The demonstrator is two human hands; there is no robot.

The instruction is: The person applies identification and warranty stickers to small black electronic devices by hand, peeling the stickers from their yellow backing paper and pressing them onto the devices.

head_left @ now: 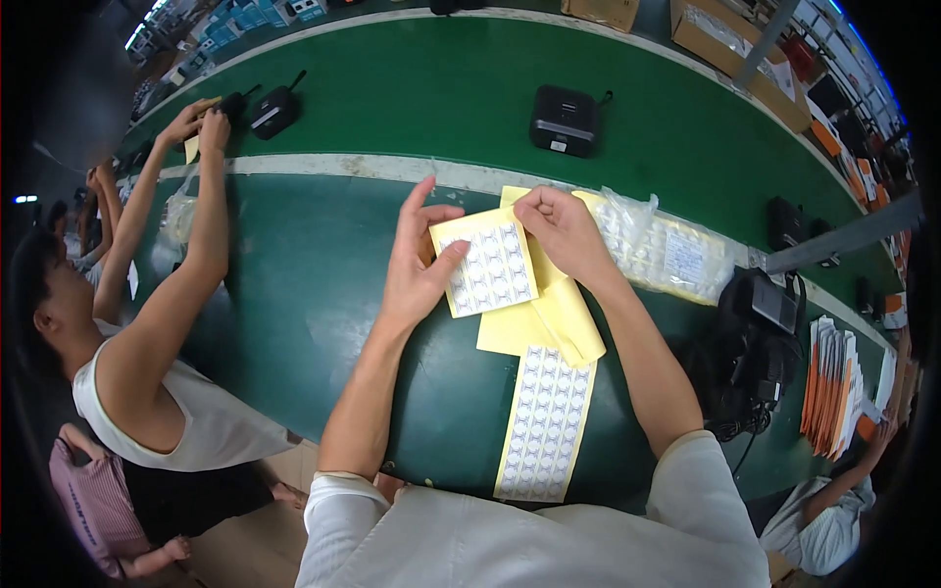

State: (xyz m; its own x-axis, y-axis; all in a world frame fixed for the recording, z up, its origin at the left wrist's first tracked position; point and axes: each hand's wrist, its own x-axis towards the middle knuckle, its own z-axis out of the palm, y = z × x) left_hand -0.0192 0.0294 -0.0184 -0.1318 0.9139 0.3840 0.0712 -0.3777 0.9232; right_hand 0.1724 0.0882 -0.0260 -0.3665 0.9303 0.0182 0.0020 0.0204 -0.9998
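A small yellow-edged sheet of round printed stickers (pixel 495 277) is held up over the table by my left hand (pixel 414 269). The thumb presses on its face, and the fingers lie behind it or stick out past its edge. My right hand (pixel 569 235) is closed in a pinch at the sheet's upper right corner; whether a loose sticker is between the fingertips is hidden. Beneath the hands lie curled yellow backing papers (pixel 570 318). A longer strip of the same stickers (pixel 549 421) runs from them toward my body.
Beyond the pale rail, a boxy black device (pixel 566 120) with a strap stands on the green belt (pixel 412 98). Plastic-wrapped sheets (pixel 676 253) lie at right, near a black bag (pixel 750 343) and orange-white cards (pixel 831 387). At left, a co-worker (pixel 157 363) handles another black device.
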